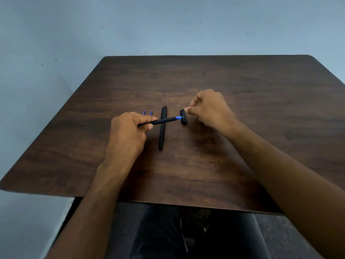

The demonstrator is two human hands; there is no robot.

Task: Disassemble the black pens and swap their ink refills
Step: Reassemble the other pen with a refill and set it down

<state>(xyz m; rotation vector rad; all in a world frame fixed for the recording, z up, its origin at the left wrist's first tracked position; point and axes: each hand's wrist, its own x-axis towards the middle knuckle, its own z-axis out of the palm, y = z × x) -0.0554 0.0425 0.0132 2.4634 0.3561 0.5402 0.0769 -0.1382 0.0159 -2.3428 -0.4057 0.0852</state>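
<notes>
My left hand (127, 131) grips an uncapped black pen (164, 120) by its rear, holding it level with its blue tip pointing right. Its black cap (183, 119) lies on the table just past the tip. My right hand (211, 109) hovers beside the cap, thumb and forefinger pinched near each other, nothing visibly between them. A second black pen (162, 128), capped, lies lengthwise on the table under the held pen. Two blue-tipped refills (147, 112) poke out from behind my left hand; the rest of each is hidden.
The dark wooden table (242, 146) stands against a pale blue wall (74, 34). Its near edge runs above my lap. The table's left edge slants close to the wall.
</notes>
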